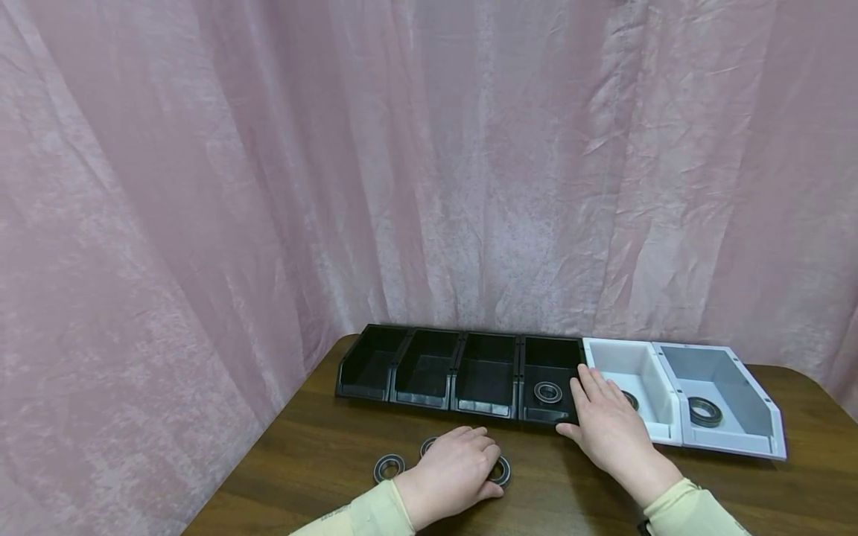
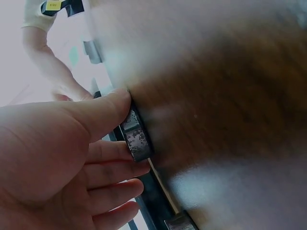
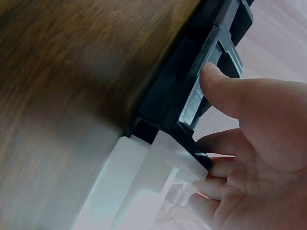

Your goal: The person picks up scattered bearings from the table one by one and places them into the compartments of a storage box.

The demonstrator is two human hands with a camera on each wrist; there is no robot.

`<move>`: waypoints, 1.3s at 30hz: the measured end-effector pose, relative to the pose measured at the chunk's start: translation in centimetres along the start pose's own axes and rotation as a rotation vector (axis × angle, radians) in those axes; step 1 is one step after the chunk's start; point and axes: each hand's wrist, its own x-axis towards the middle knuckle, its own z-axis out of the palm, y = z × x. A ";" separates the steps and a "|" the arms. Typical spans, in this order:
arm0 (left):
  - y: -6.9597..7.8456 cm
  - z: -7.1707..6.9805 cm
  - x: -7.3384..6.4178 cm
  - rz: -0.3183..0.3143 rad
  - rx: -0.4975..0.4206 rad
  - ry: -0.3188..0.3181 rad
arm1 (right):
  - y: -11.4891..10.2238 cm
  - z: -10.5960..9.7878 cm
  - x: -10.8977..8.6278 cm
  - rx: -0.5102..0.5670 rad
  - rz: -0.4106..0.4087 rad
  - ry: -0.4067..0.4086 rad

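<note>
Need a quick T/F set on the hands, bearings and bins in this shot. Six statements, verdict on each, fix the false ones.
1. The left hand pinches a bearing. True.
2. The right hand is where the rightmost black bin meets the white bin. True.
3. The white bin stands at the right end of the row. False: the grey bin does.
4. The grey bin has a bearing in it. True.
5. The row has only three black bins. False: there are four.
6. The rightmost black bin has no bearing in it. False: one bearing lies in it.
</note>
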 end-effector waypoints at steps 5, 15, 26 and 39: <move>0.0 -0.1 0.0 0.016 0.012 0.032 | 0.0 0.0 0.0 -0.006 0.000 0.003; -0.3 -1.1 0.1 0.008 0.126 0.158 | 0.1 0.0 0.0 -0.002 -0.003 0.015; -1.1 -2.5 0.5 -0.030 0.130 0.168 | 0.0 0.1 -0.2 -0.006 -0.002 0.014; -2.4 -3.5 1.3 -0.105 0.157 0.178 | -0.1 0.1 -0.2 0.003 0.013 -0.018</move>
